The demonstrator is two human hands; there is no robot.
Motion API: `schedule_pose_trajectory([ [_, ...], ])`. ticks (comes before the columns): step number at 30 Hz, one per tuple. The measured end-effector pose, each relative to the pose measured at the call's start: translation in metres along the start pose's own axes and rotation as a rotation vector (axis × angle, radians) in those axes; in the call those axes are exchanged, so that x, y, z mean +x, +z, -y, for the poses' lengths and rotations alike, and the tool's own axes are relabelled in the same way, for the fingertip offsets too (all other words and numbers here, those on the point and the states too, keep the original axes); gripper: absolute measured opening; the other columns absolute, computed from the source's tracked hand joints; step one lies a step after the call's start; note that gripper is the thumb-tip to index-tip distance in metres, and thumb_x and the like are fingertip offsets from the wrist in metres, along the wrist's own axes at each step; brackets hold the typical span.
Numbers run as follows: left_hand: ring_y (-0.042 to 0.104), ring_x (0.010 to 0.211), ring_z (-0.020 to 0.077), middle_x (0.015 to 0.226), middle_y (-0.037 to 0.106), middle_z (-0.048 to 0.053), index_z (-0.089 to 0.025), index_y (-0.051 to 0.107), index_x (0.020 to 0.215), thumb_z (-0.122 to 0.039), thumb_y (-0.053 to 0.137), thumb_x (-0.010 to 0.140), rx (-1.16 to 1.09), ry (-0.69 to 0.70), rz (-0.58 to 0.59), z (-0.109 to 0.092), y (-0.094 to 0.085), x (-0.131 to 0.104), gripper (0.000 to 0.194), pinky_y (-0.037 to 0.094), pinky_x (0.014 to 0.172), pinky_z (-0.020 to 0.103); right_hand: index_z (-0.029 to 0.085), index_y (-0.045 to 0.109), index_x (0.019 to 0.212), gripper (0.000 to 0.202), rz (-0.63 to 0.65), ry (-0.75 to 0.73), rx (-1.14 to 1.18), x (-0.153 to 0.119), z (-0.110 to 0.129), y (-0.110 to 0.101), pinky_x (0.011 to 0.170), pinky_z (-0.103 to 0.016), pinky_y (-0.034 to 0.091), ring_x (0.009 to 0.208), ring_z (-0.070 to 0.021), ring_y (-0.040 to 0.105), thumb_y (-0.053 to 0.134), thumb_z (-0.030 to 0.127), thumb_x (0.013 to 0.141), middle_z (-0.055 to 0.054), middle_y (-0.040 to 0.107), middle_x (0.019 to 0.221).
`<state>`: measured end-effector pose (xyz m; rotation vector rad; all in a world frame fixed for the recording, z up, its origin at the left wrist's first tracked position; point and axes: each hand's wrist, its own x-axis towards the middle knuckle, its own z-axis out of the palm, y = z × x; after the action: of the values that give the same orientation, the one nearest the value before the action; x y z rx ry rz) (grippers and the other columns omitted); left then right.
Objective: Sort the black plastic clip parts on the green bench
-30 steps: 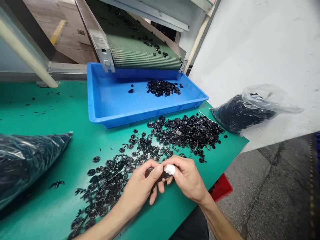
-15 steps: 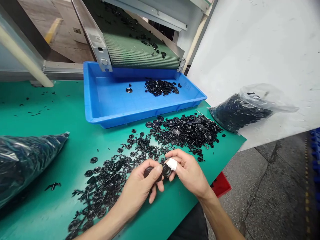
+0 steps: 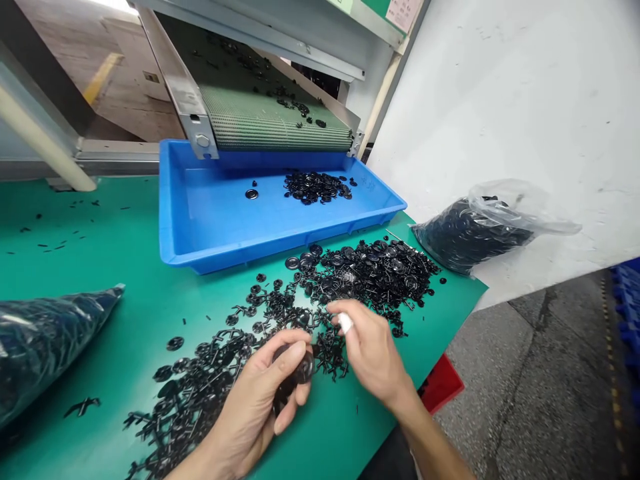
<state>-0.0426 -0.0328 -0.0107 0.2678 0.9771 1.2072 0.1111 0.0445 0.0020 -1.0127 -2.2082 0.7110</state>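
Observation:
My left hand (image 3: 265, 393) is closed around several round black plastic discs (image 3: 295, 370), which show between thumb and fingers. To its right, my right hand (image 3: 367, 343), with white tape on a finger, hangs over the near edge of a pile of small black parts (image 3: 380, 267). Its fingers are bent toward the thumb, and whether anything is between them is hard to make out. More black discs and branched pieces (image 3: 205, 387) lie spread on the green table (image 3: 140, 267), left of and beyond my left hand.
A blue tray (image 3: 230, 250) with black parts stands under the end of a green conveyor belt (image 3: 270, 127). Filled clear bags lie at right (image 3: 470, 230) and left (image 3: 50, 340). A red bin (image 3: 443, 387) is below the table's right edge.
My hands have come apart. The left one has moved left with the discs, and black parts now show between the hands. The whole view has shifted slightly.

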Motion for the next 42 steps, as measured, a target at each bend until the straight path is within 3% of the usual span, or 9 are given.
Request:
schedule_pose_trajectory([
  [3,0.052,0.043,0.0073,0.071,0.064,0.000,-0.019,0.065,0.091,-0.032,0.071,0.080,-0.089,0.000,0.016,-0.004,0.003,-0.002,0.019,0.033,0.025,0.009,0.017,0.063,0.110,0.040,0.022,-0.064,-0.266,0.029,-0.020,-0.009,0.097,-0.039,0.047,0.112,-0.0222,0.054,0.037,0.000,0.086,-0.009,0.060,0.124],
  [9,0.056,0.049,0.0105,0.073,0.064,0.002,-0.019,0.068,0.084,-0.041,0.067,0.082,-0.190,-0.038,0.031,-0.006,0.005,-0.005,0.022,0.038,0.024,0.010,0.019,0.064,0.109,0.035,0.362,-0.152,-0.503,0.076,-0.030,-0.007,0.093,-0.037,0.046,0.104,-0.0215,0.057,0.043,0.002,0.087,-0.007,0.062,0.120],
  [12,0.052,0.046,0.0080,0.075,0.063,0.001,-0.019,0.065,0.077,-0.041,0.067,0.082,-0.215,-0.075,0.101,-0.004,0.001,-0.005,0.023,0.033,0.023,0.008,0.017,0.065,0.100,0.025,0.350,-0.127,-0.483,0.078,-0.029,-0.006,0.084,-0.034,0.047,0.095,-0.0206,0.059,0.048,0.005,0.086,-0.008,0.064,0.108],
  [15,0.036,0.037,0.0015,0.069,0.060,-0.001,-0.017,0.062,0.072,-0.041,0.067,0.083,-0.175,-0.113,0.185,-0.003,-0.001,-0.005,0.026,0.022,0.023,0.006,0.017,0.064,0.098,0.027,0.308,-0.126,-0.448,0.072,-0.032,-0.007,0.080,-0.030,0.047,0.088,-0.0176,0.060,0.044,0.002,0.087,-0.006,0.065,0.097],
  [19,0.035,0.039,0.0020,0.067,0.055,-0.003,-0.017,0.061,0.079,-0.041,0.068,0.083,-0.038,-0.130,0.142,-0.004,0.002,-0.003,0.025,0.022,0.024,0.006,0.017,0.065,0.093,0.026,0.175,-0.142,-0.174,0.059,-0.036,-0.012,0.084,-0.029,0.049,0.094,-0.0165,0.062,0.048,0.001,0.082,-0.006,0.067,0.106],
  [23,0.037,0.041,0.0028,0.071,0.055,-0.004,-0.020,0.059,0.085,-0.045,0.067,0.083,0.055,-0.076,0.050,-0.003,0.007,-0.004,0.026,0.021,0.024,0.007,0.018,0.069,0.084,0.018,0.061,0.015,0.203,0.041,-0.026,-0.016,0.078,-0.028,0.053,0.097,-0.0176,0.064,0.056,0.007,0.081,-0.007,0.067,0.110],
  [29,0.026,0.031,0.0018,0.051,0.054,-0.007,-0.022,0.053,0.085,-0.052,0.059,0.086,0.248,-0.017,0.096,0.002,0.008,-0.007,0.031,0.019,0.026,0.009,0.020,0.064,0.080,0.015,-0.012,0.172,0.615,0.004,0.003,0.002,0.071,-0.024,0.054,0.085,-0.0139,0.065,0.060,0.006,0.075,-0.003,0.064,0.104],
  [35,0.024,0.027,0.0017,0.046,0.053,-0.009,-0.022,0.050,0.083,-0.054,0.052,0.088,0.379,0.047,0.066,0.005,0.008,-0.004,0.032,0.016,0.027,0.010,0.026,0.063,0.117,0.044,-0.052,0.038,0.178,-0.013,0.010,0.009,0.079,-0.028,0.051,0.089,-0.0149,0.061,0.046,0.003,0.084,-0.003,0.062,0.100],
  [42,0.023,0.028,0.0028,0.046,0.053,-0.009,-0.022,0.049,0.084,-0.057,0.052,0.087,0.436,0.042,0.068,0.007,0.007,-0.004,0.035,0.016,0.028,0.012,0.019,0.064,0.110,0.031,-0.046,-0.038,-0.160,-0.011,-0.008,0.003,0.074,-0.030,0.048,0.083,-0.0185,0.061,0.043,0.010,0.090,-0.006,0.063,0.093],
])
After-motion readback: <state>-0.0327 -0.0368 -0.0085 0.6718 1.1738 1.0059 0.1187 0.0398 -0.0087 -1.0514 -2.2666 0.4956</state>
